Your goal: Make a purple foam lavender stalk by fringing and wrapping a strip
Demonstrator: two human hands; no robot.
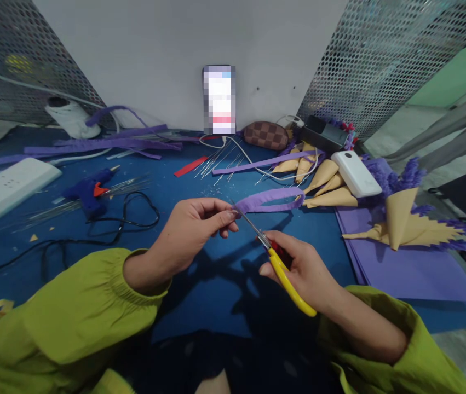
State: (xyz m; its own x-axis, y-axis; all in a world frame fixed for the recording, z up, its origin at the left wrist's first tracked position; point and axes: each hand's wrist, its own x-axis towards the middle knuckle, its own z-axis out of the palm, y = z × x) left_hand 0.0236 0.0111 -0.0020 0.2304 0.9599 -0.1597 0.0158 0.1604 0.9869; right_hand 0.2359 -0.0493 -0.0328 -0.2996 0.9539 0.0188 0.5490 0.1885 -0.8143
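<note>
My left hand point(200, 230) pinches the near end of a looped purple strip point(274, 198) above the blue table. The strip runs off to the right and bends back on itself in a narrow loop. My right hand point(298, 262) grips scissors with a yellow handle point(292, 287). Their metal blades point up and left and reach the strip's end beside my left fingertips. Whether the blades are parted there is too small to tell. Part of the scissors is hidden behind my right fingers.
A phone point(219, 99) stands against the panel. At left lie a blue glue gun point(88, 191), its black cable, and a power strip point(13, 189). Right: paper cones point(323, 175), a white power bank point(356, 174), purple sheets point(413, 273). Thin wires point(216, 161) lie behind my hands.
</note>
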